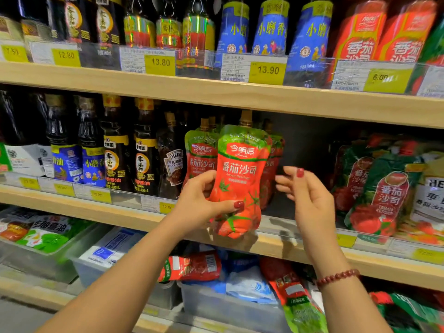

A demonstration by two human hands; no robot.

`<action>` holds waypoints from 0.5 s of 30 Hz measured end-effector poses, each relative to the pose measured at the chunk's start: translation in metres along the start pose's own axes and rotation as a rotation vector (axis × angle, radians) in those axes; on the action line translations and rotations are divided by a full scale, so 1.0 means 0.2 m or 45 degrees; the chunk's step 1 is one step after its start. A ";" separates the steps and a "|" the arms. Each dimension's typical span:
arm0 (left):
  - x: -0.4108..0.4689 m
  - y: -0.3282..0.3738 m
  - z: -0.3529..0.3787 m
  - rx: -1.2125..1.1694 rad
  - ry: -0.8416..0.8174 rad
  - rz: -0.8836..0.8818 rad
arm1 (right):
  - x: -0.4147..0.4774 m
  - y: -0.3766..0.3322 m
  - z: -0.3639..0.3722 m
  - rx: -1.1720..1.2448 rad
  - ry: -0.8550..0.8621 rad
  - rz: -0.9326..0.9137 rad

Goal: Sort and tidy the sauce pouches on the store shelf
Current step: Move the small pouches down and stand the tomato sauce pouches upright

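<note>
Red-green ketchup pouch [240, 179] upright, off the shelf, just in front of middle shelf's front edge [125, 212], gripped low by left hand [199, 203]. Right hand [310, 198] just beside it, fingers loosely spread, holding nothing. Matching pouches [200, 150] stand behind.

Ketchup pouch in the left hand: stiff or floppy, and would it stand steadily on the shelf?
Likely soft: the ketchup pouch narrows at the waist where the left hand grips it. Its glossy film looks slippery. With a rounded bottom and tall cap, it may tip unless leaned on the pouches behind.
</note>
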State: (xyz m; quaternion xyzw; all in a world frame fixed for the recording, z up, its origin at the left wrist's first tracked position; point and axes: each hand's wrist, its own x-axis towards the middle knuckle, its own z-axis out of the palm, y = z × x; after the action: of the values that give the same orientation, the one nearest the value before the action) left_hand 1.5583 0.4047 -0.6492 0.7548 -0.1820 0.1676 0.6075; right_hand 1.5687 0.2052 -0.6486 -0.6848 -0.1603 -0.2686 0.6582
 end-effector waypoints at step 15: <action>0.30 -0.03 0.15 0.141 0.073 -0.028 | -0.14 0.26 -0.04 -1.243 -0.046 -0.208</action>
State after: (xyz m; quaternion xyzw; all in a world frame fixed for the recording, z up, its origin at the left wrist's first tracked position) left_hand 1.6145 0.3722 -0.6320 0.7841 -0.1466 0.1923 0.5716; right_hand 1.5753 0.1958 -0.7071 -0.9029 -0.0804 -0.3512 0.2343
